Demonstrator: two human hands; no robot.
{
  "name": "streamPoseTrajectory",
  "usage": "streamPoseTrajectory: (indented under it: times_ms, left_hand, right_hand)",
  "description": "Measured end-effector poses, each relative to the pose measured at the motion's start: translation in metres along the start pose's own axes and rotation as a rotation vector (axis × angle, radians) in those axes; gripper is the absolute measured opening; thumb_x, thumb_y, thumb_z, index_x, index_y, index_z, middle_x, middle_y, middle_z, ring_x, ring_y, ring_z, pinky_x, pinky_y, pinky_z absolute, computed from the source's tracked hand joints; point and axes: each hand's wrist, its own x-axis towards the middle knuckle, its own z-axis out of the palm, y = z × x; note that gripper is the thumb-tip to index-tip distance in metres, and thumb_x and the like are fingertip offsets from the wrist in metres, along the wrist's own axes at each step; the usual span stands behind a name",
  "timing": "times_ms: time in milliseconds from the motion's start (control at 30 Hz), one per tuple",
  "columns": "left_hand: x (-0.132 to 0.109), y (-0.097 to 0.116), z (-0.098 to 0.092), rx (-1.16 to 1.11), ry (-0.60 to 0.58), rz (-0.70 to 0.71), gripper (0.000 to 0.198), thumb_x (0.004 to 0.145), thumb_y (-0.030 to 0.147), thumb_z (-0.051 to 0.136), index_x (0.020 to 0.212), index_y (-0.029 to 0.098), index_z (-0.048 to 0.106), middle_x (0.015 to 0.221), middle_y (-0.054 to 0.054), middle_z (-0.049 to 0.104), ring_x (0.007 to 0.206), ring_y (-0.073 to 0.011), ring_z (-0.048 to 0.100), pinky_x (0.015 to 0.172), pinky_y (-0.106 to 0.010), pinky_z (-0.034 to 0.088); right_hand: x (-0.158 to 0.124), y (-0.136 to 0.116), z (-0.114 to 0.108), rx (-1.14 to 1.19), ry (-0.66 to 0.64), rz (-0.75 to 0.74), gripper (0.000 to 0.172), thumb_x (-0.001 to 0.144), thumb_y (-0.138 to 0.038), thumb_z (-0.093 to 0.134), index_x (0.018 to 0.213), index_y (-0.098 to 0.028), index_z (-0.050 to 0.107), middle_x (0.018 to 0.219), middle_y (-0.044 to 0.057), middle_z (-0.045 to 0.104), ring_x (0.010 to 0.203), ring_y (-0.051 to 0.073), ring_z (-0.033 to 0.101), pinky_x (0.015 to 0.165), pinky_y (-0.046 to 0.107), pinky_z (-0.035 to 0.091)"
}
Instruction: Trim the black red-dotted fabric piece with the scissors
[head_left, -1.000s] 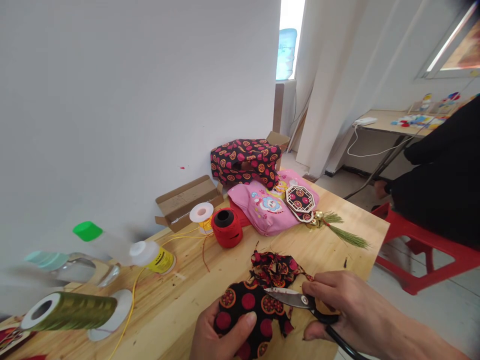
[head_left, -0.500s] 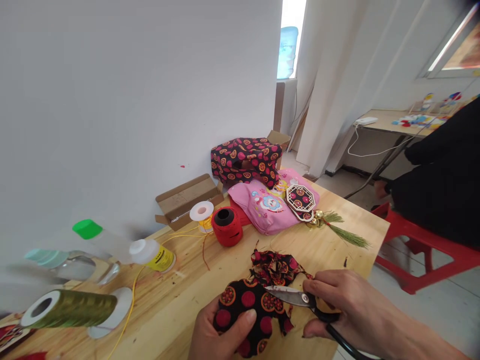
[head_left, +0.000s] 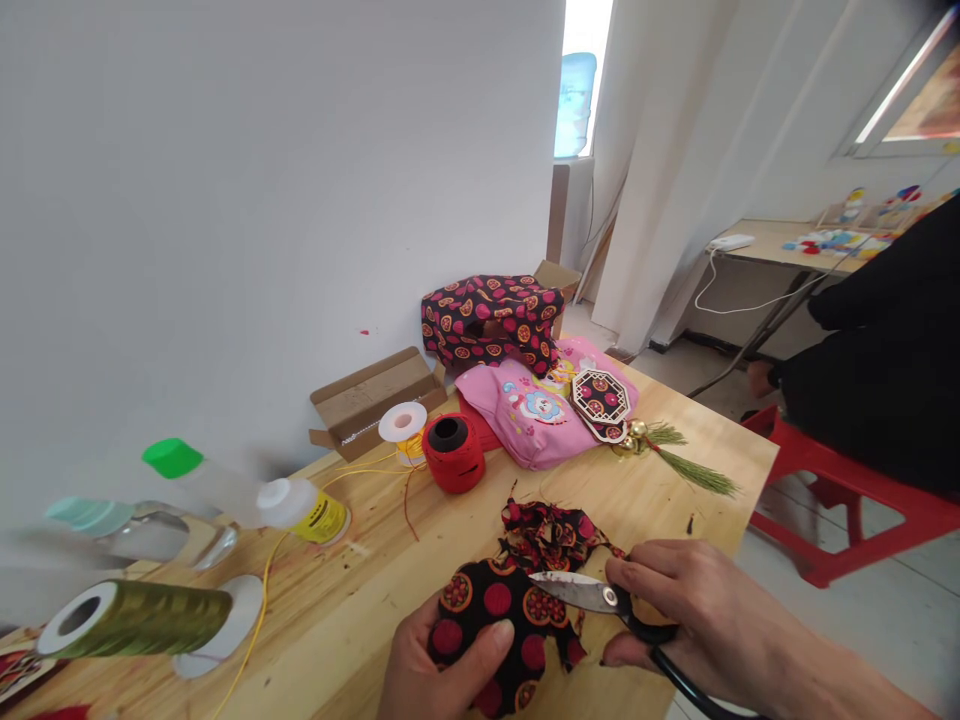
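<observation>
Between the thumb and fingers of my left hand [head_left: 450, 665] is a piece of black fabric [head_left: 487, 630] printed with red and orange round fruit shapes. My right hand [head_left: 682, 600] grips black-handled scissors [head_left: 592, 592], whose blades point left and lie at the fabric's upper right edge. A strip of the fabric hangs down below the blades. Just behind, a crumpled heap of fabric scraps [head_left: 551, 535] in the same print rests on the wooden table [head_left: 360, 600].
A red thread spool [head_left: 454, 455], a yellow cord spool [head_left: 403, 430], a pink bag [head_left: 517, 420] and an octagonal tasselled ornament [head_left: 601, 398] lie behind. Bottles [head_left: 307, 510] and a green thread cone [head_left: 142, 618] stand left. A person in black [head_left: 885, 370] sits right on a red stool [head_left: 832, 480].
Almost nothing differs. My right thumb has shifted very slightly to the left at the scissors' handle; the fabric and left hand stay in place.
</observation>
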Motion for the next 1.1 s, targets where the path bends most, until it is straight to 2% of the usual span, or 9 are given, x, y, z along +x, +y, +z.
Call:
streamPoseTrajectory:
  times_ms: [267, 433, 500, 600, 700, 800, 900, 967, 1100]
  left_hand:
    - [0.006, -0.007, -0.003, -0.100, -0.092, -0.071, 0.033, 0.048, 0.027, 0.080, 0.076, 0.014, 0.072, 0.071, -0.009, 0.075, 0.072, -0.0292, 0.068, 0.073, -0.042, 0.053]
    - [0.007, -0.006, -0.003, -0.159, -0.089, -0.086, 0.033, 0.048, 0.024, 0.080, 0.078, 0.013, 0.072, 0.073, -0.009, 0.075, 0.070, -0.0281, 0.068, 0.071, -0.041, 0.053]
    - [0.007, -0.004, -0.002, -0.178, -0.078, -0.089, 0.034, 0.047, 0.022, 0.081, 0.078, 0.012, 0.072, 0.072, -0.009, 0.075, 0.067, -0.0275, 0.068, 0.067, -0.039, 0.055]
    - [0.005, -0.001, 0.000, -0.234, -0.071, -0.108, 0.032, 0.045, 0.020, 0.081, 0.075, 0.011, 0.071, 0.072, -0.010, 0.075, 0.067, -0.0278, 0.069, 0.061, -0.036, 0.055]
    - [0.004, 0.001, 0.001, -0.292, -0.063, -0.138, 0.040, 0.044, 0.017, 0.081, 0.082, 0.011, 0.070, 0.074, -0.011, 0.075, 0.066, -0.0291, 0.069, 0.061, -0.037, 0.055]
    - [0.003, 0.002, 0.001, -0.311, -0.056, -0.159, 0.056, 0.043, 0.017, 0.082, 0.097, 0.011, 0.067, 0.073, -0.011, 0.075, 0.066, -0.0307, 0.068, 0.062, -0.041, 0.054]
    - [0.002, 0.002, 0.001, -0.313, -0.046, -0.157, 0.055, 0.043, 0.018, 0.082, 0.095, 0.010, 0.067, 0.072, -0.011, 0.075, 0.069, -0.0314, 0.068, 0.065, -0.042, 0.054]
    - [0.001, 0.001, 0.001, -0.311, -0.038, -0.148, 0.045, 0.044, 0.020, 0.082, 0.086, 0.011, 0.069, 0.072, -0.011, 0.075, 0.070, -0.0308, 0.068, 0.066, -0.041, 0.054]
    - [0.001, 0.000, 0.001, -0.224, -0.020, -0.117, 0.032, 0.045, 0.024, 0.082, 0.072, 0.012, 0.070, 0.067, -0.009, 0.074, 0.063, -0.0273, 0.069, 0.059, -0.035, 0.055]
  right_hand:
    - [0.003, 0.001, 0.008, -0.042, 0.105, -0.046, 0.047, 0.091, -0.046, 0.034, 0.080, -0.009, 0.061, 0.057, 0.004, 0.056, 0.046, 0.015, 0.046, 0.045, 0.028, 0.030]
    - [-0.001, 0.007, 0.012, 0.318, 0.003, 0.217, 0.042, 0.082, -0.054, 0.049, 0.072, -0.015, 0.061, 0.052, -0.004, 0.042, 0.044, 0.010, 0.033, 0.041, 0.023, 0.025]
    - [-0.003, 0.007, 0.012, 0.442, 0.028, 0.264, 0.038, 0.080, -0.052, 0.052, 0.073, -0.017, 0.062, 0.052, -0.005, 0.039, 0.046, 0.010, 0.032, 0.042, 0.022, 0.025]
    - [-0.003, 0.003, 0.011, 0.597, 0.086, 0.305, 0.041, 0.078, -0.056, 0.050, 0.072, -0.017, 0.063, 0.053, -0.004, 0.038, 0.047, 0.010, 0.032, 0.042, 0.021, 0.026]
    - [-0.001, -0.001, 0.011, 0.811, 0.048, 0.305, 0.054, 0.075, -0.066, 0.045, 0.078, -0.016, 0.063, 0.053, -0.004, 0.036, 0.046, 0.009, 0.031, 0.040, 0.020, 0.028]
    - [-0.006, -0.003, 0.009, 0.955, 0.040, 0.235, 0.067, 0.069, -0.074, 0.043, 0.093, -0.015, 0.061, 0.058, -0.001, 0.047, 0.046, 0.010, 0.040, 0.041, 0.020, 0.036]
    - [-0.015, -0.006, 0.002, 0.764, 0.069, 0.181, 0.061, 0.076, -0.065, 0.045, 0.113, -0.019, 0.055, 0.095, 0.013, 0.062, 0.076, 0.022, 0.060, 0.061, 0.029, 0.050]
    - [-0.017, -0.009, -0.004, 0.564, 0.068, 0.162, 0.052, 0.081, -0.055, 0.048, 0.120, -0.021, 0.051, 0.112, 0.016, 0.059, 0.097, 0.028, 0.057, 0.074, 0.035, 0.050]
    - [-0.007, -0.017, -0.007, 0.354, 0.027, 0.157, 0.029, 0.082, -0.041, 0.054, 0.102, -0.019, 0.059, 0.083, 0.009, 0.065, 0.071, 0.021, 0.062, 0.058, 0.028, 0.049]
